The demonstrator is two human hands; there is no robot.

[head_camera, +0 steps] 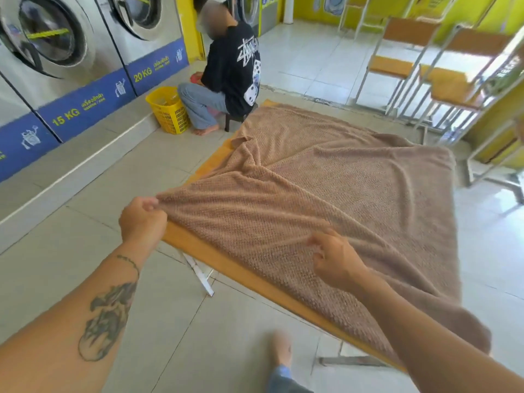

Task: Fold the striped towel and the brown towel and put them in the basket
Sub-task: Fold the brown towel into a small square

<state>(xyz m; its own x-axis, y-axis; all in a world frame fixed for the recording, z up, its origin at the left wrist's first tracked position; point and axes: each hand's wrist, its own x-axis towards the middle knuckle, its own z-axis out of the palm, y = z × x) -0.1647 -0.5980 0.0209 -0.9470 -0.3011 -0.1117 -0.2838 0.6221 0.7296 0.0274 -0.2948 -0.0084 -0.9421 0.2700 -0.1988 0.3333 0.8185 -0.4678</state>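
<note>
Left hand (143, 215) pinches the near corner of the towel (340, 177), pulling it taut. Right hand (334, 259) pinches a fold near the edge of the table (198, 246). Far off, the yellow basket (168, 109) stands on the floor beside a seated person (226, 78), and its contents are unclear. The brown, waffle-textured towel lies spread and creased over the table.

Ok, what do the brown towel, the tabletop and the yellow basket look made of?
Brown towel: soft matte fabric, likely terry or microfibre, from its nubby waffle texture. Tabletop: probably wood or laminate, smooth orange-brown edge. Yellow basket: moulded plastic, going by its slotted walls.
</note>
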